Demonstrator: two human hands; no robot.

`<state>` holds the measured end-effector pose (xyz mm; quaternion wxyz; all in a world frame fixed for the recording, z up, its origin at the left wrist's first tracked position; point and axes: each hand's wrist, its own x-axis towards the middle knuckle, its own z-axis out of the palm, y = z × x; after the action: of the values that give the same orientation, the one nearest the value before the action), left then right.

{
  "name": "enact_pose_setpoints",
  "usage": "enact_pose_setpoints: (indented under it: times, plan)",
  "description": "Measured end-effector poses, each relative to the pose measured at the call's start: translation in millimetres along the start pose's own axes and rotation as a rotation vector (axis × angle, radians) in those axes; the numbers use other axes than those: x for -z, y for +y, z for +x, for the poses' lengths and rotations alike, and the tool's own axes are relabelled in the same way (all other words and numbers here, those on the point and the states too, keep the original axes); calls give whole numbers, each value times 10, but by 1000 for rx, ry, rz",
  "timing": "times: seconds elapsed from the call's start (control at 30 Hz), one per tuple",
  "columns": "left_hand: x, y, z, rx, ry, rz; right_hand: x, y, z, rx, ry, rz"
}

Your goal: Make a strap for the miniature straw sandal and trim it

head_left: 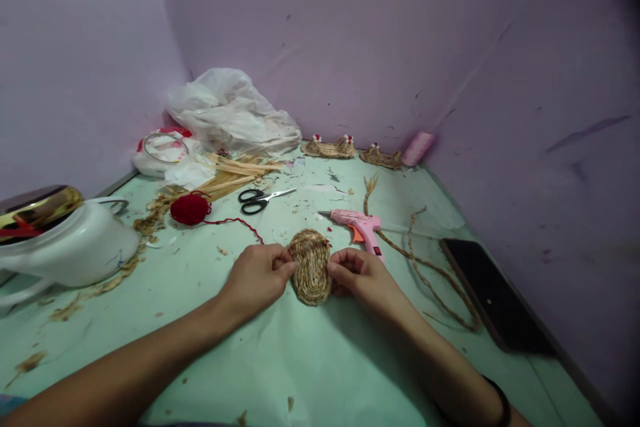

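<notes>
Upright between my two hands, just over the table, is a small oval sole of coiled straw braid [311, 267]. Its left edge is pinched by the thumb and finger of my left hand [263, 277]. My right hand [364, 280] grips the opposite edge, fingers curled. A strand of red yarn runs from a red ball of yarn [191, 209] to behind my left hand, where its end is hidden. A bit of red shows at the sole's upper right edge. Close beyond my right hand lies a pink glue gun [361, 223].
Black-handled scissors [261, 199] lie ahead. A braided cord [435, 267] curls beside a phone [493, 293] on the right. Left stands a white pitcher-like container [95, 247]. Straw strips [235, 173], plastic bags [235, 113], straw slippers [327, 149] and a pink spool [418, 148] line the back.
</notes>
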<state>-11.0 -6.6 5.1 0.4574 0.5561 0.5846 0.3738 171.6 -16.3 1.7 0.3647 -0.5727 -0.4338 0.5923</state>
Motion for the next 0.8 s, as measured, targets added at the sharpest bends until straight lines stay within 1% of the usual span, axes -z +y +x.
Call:
enact_pose_setpoints:
  times: [0.1,0.17,0.27,0.43,0.53,0.63,0.73,0.8]
  plan:
    - [-4,11,-8,-32,-71,68,-14,-60,-14,-25,19,194]
    - [-7,25,-22,-33,-82,45,-16,-92,-23,-35,46,264]
    - [-13,43,-41,-37,-96,37,-12,-122,-36,-66,54,315]
    - [-13,41,-33,-68,-87,4,-3,-126,-58,-118,-27,363]
    - [-6,25,-13,-71,-98,-32,-3,-110,-61,-149,-17,385]
    - [-4,30,2,-29,-110,-64,-7,-93,-51,-160,-38,413]
    - [-11,63,3,71,-124,-109,-10,-86,-41,-155,-87,434]
    - [-15,80,6,131,-147,-192,-10,-83,-37,-152,-104,436]
